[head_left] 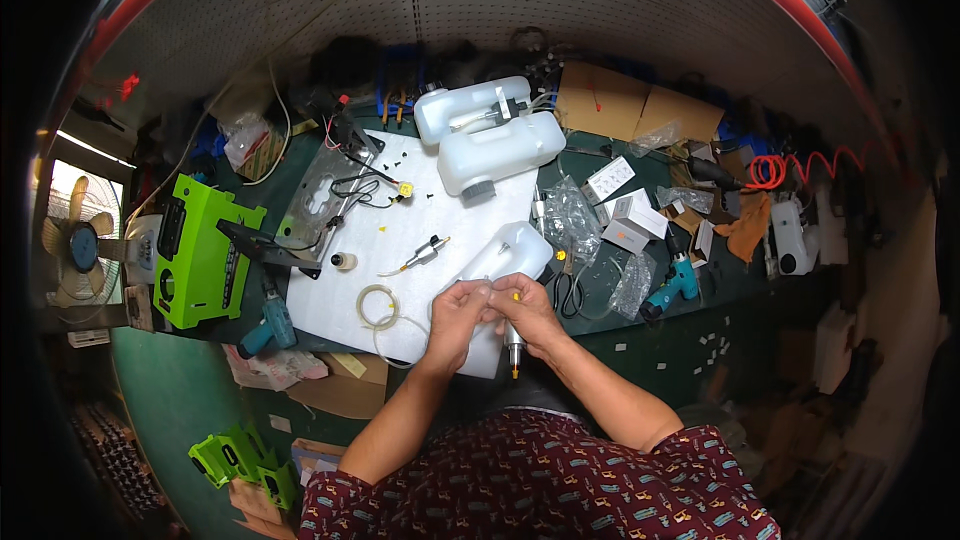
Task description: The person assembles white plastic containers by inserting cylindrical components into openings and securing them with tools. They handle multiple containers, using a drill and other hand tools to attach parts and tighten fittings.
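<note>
Both forearms angle in from the near edge, and the hands meet over the desk (600, 325): left hand (458, 308) and right hand (524, 306) together pinch a small yellow-tipped metal fitting (514, 348) against the near white plastic tank (507, 253).

White tanks (487, 135) lie on a white sheet (400, 240); the table (640, 340) is dark green, the housing (200, 250) at left bright green, the drills (672, 285) teal.

L hand (458, 312) curled | R hand (527, 308) curled, fingertips touching | forearms converge
</note>
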Motion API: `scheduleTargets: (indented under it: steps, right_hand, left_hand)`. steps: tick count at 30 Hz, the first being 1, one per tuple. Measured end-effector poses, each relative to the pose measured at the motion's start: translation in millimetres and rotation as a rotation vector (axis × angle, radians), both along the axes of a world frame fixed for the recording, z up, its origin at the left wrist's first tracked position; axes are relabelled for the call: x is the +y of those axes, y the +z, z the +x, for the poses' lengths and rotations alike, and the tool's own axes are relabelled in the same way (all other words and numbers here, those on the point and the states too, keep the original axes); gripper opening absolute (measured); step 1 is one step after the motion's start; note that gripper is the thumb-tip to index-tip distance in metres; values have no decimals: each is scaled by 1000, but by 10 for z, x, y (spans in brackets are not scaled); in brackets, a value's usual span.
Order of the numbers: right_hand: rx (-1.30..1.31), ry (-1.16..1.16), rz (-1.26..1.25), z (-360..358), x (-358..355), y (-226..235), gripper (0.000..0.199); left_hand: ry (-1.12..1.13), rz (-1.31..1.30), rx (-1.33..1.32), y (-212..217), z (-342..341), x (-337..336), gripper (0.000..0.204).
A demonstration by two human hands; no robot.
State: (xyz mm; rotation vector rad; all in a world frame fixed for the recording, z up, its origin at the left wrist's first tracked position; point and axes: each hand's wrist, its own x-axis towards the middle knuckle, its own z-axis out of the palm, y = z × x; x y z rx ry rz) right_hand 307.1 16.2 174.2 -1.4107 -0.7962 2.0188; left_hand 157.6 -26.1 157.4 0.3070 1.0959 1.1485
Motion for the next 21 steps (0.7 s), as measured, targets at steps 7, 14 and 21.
scheduleTargets:
  steps: [7,14,21]
  right_hand:
    - [-260,86,249,476,332,-58,43]
    - [-988,528,673,622,1054,-117,83]
    - [-899,677,596,617,1150,-296,74]
  left_hand:
    - [-29,-71,414,-184,6,354,18]
    - [-281,203,1143,-509,36,648,21]
    - [-398,169,1208,-576,28,696,21]
